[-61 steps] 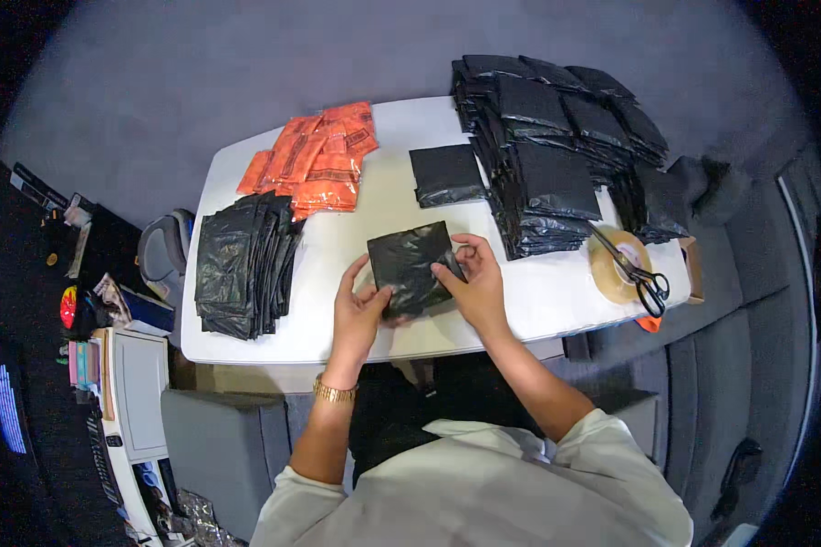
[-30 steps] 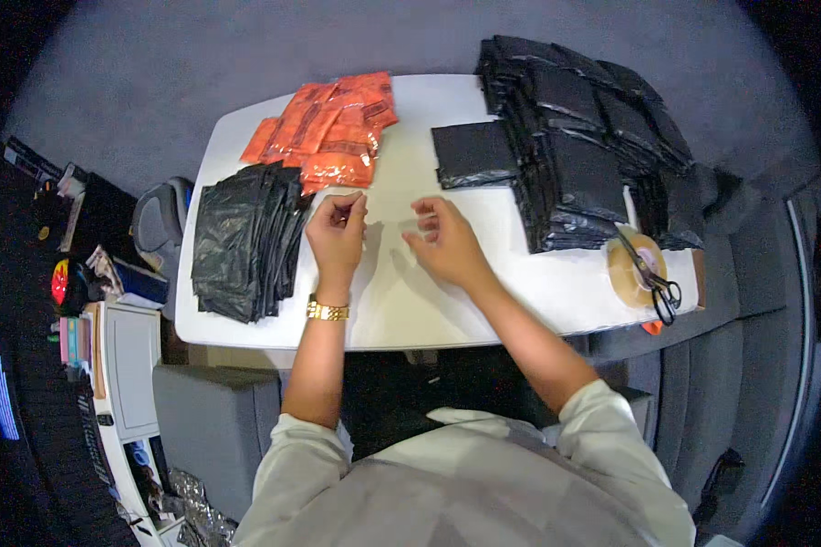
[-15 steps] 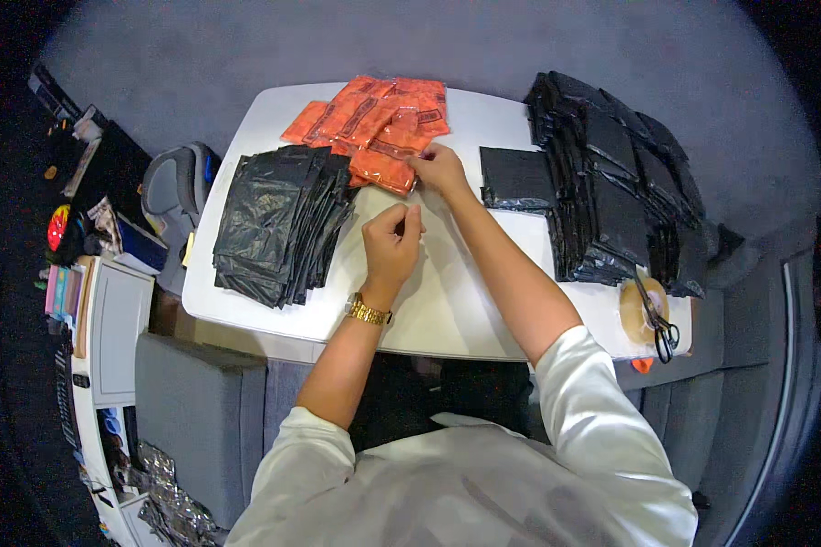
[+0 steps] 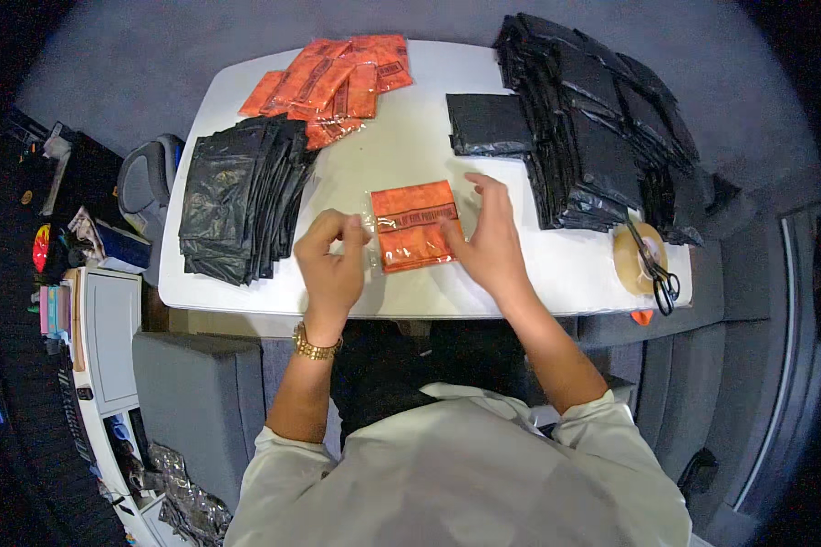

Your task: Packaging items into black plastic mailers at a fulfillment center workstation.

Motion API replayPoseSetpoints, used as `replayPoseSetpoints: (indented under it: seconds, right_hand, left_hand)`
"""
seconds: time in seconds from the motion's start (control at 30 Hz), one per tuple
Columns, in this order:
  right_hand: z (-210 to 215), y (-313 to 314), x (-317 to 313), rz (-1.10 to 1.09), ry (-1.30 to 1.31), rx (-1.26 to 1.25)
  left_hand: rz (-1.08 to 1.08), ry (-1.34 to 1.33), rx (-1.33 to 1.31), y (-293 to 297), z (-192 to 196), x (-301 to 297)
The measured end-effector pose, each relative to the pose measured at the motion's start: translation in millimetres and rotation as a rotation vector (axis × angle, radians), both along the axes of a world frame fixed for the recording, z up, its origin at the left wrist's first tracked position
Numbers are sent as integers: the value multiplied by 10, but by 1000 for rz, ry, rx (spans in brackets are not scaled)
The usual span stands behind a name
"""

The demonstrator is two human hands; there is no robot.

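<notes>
Held the right grip wide, thumb on the square, glossy orange plastic packet; curled the left grip narrow at its clear flap, could not tell whether pinching. Had it between both, over the white tabletop. Seemed to need light edge pressure.

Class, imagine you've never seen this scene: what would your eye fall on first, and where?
Probably the bright orange packet between the left hand and the right hand, on the white table. Next, the heap of black packets at the back right, with scissors lying across a roll of tape nearer the wearer.
</notes>
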State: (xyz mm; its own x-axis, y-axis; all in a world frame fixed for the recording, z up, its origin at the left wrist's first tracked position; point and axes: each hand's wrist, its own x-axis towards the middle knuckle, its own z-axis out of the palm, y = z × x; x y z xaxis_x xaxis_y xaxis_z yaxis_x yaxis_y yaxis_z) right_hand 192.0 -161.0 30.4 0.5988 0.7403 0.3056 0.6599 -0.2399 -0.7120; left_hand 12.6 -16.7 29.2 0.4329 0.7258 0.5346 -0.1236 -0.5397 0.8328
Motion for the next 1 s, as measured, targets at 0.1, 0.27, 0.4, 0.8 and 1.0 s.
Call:
replayPoseSetpoints:
  seconds: [0.1, 0.27, 0.4, 0.8, 1.0]
  right_hand:
    - [-55, -9, -104, 208, -246, -33]
    - [-364, 237, -37, 337, -470, -314]
    - [-434, 129, -72, 318, -464, -337]
    - [-439, -152, -47, 250, -435, -335]
    - [-170, -323, -247, 190, -191, -190]
  left_hand:
    - [-47, 422, 183, -179, -36, 16]
    - [-63, 973, 587, -351, -370, 287]
    - [-34, 922, 592, -365, -398, 212]
    - [-35, 1024, 557, -324, -300, 118]
    - [28, 951, 532, -243, -197, -45]
